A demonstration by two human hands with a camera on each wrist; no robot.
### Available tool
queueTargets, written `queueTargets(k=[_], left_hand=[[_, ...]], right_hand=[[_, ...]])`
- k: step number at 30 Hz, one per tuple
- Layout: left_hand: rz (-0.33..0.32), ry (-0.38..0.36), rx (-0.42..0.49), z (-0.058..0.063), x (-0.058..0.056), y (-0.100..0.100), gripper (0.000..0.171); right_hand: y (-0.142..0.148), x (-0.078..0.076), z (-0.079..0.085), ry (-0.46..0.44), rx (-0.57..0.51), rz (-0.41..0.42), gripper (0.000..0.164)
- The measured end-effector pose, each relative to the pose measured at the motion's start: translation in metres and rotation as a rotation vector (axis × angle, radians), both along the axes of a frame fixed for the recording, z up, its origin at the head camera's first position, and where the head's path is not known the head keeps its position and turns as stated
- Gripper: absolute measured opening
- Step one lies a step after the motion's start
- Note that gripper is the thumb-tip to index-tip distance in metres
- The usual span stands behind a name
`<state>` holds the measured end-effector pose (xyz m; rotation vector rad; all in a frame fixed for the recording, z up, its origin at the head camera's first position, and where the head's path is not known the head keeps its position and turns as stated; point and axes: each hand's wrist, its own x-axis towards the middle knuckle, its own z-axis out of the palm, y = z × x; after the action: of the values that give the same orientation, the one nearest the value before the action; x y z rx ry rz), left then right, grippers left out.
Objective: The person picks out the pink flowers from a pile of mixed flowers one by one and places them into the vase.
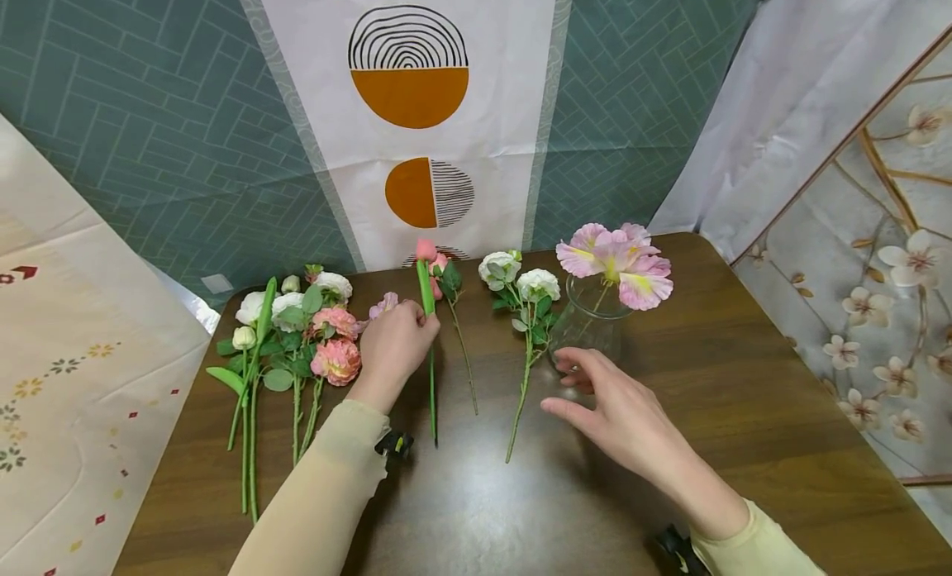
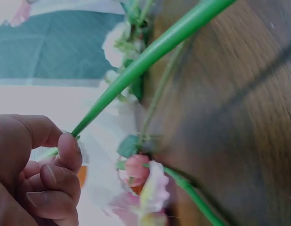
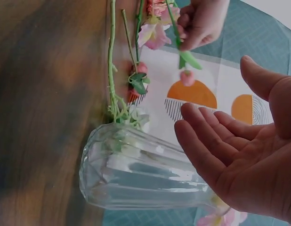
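My left hand (image 1: 397, 345) pinches the green stem of a pink tulip (image 1: 426, 249) between thumb and fingers; the bud points to the back and the stem hangs toward me. In the left wrist view the tulip's stem (image 2: 136, 70) runs up right from the fingertips. A clear ribbed glass vase (image 3: 136, 165) stands to the right, with a large pink-and-yellow flower (image 1: 617, 262) in it. Beside the vase, my right hand (image 1: 606, 402) is held with fingers spread and slightly bent, holding nothing. A white flower stem (image 1: 526, 369) lies just left of the vase.
Left on the wooden table (image 1: 476, 510) lie several white flowers (image 1: 290, 310), coral flowers (image 1: 336, 361) and green stems. A small pink rose stem (image 1: 464, 353) lies near the middle. A patterned cloth (image 1: 439, 105) hangs behind, and a floral panel (image 1: 878, 311) borders the right side.
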<state>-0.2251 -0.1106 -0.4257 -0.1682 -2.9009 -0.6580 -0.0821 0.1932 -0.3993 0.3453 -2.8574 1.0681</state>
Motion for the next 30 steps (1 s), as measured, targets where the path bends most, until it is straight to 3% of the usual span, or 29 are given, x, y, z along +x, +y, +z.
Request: queueTargets(k=[6, 12, 21, 30], left_hand=[[-0.051, 0.153, 0.056, 0.016, 0.018, 0.004, 0.024], [-0.109, 0.230, 0.118, 0.033, 0.035, 0.011, 0.021], [-0.159, 0.300, 0.172, 0.048, 0.052, 0.020, 0.016], [-0.230, 0.290, 0.215, 0.053, 0.064, 0.026, 0.014]], right_hand=[[-0.007, -0.009, 0.007, -0.009, -0.065, 0.022, 0.054], [-0.016, -0.020, 0.023, 0.012, -0.130, 0.055, 0.045], [-0.026, -0.042, 0.043, 0.001, -0.205, 0.073, 0.052], [-0.038, -0.073, 0.061, -0.049, -0.266, 0.099, 0.045]])
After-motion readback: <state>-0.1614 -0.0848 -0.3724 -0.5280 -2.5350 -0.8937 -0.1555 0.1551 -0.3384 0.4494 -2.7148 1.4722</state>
